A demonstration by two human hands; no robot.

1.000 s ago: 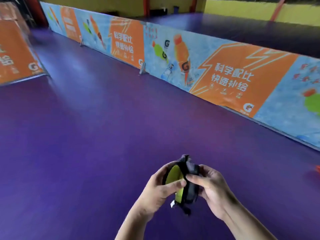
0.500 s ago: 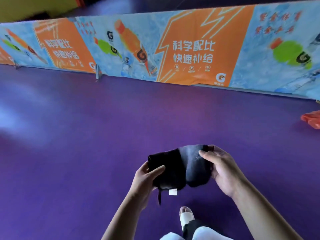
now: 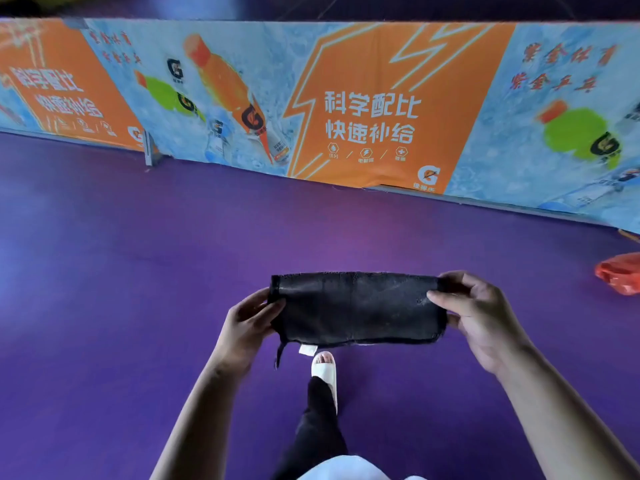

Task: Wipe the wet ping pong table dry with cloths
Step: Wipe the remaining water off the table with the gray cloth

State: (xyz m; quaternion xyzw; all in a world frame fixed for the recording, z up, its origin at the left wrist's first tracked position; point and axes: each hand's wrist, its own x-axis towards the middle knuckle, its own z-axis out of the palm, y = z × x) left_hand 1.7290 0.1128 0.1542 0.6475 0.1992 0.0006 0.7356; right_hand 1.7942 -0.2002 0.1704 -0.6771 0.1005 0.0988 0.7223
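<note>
A dark grey cloth (image 3: 356, 308) is stretched out flat in the air in front of me, with a small white label hanging from its lower left edge. My left hand (image 3: 247, 327) pinches its left end and my right hand (image 3: 479, 313) pinches its right end. No ping pong table shows in this view; below the cloth is purple floor (image 3: 138, 271).
A low barrier of orange and blue advertising panels (image 3: 363, 116) runs across the far side. An orange-red bag (image 3: 620, 273) lies on the floor at the right edge. My foot in a white sandal (image 3: 325, 370) steps forward under the cloth.
The cloth was bunched between both hands, green side showing; my hands have pulled apart and spread it into a flat strip. The view has turned right and down towards the barrier.
</note>
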